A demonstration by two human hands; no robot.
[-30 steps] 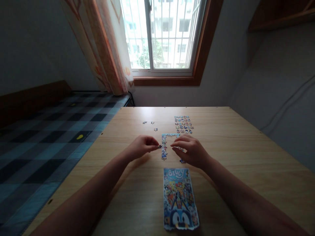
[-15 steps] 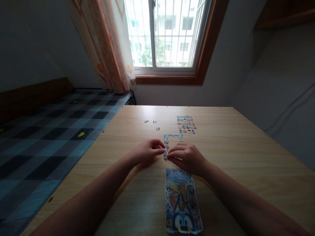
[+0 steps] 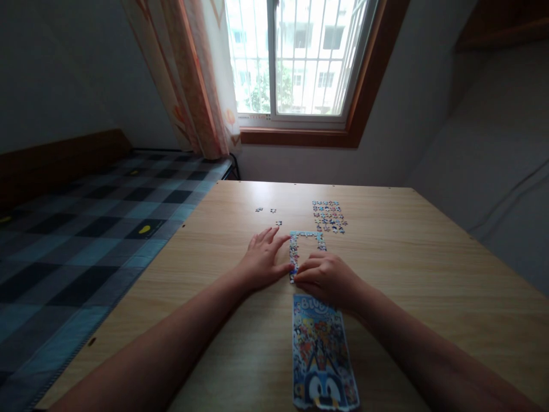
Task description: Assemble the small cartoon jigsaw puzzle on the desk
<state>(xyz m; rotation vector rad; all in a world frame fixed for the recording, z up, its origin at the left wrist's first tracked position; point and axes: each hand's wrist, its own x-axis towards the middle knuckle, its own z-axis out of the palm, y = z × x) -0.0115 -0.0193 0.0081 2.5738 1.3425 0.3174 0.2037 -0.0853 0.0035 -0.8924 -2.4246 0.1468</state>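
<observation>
A partly joined jigsaw puzzle border (image 3: 293, 252) lies on the wooden table, its left, top and right sides showing. My left hand (image 3: 266, 258) is open beside it, fingers spread, with the thumb touching the lower left side. At the lower left corner, my right hand (image 3: 329, 276) has its fingers pinched together against the border; whatever they hold is too small to make out. Below the hands lies a Bluey picture sheet (image 3: 322, 355) with a dog's face at the bottom. Part of the border's right side is hidden by my right hand.
Several loose puzzle pieces (image 3: 329, 216) lie in rows at the back right. Further left is a loose piece (image 3: 278, 223) with a few others near it. A bed with a checked cover (image 3: 107, 229) adjoins the table's left edge, and a window (image 3: 309, 63) is behind.
My left hand has opened from a pinch, its fingers spreading up and away along the border's left side. My right hand stays at the lower left corner. The view has shifted slightly.
</observation>
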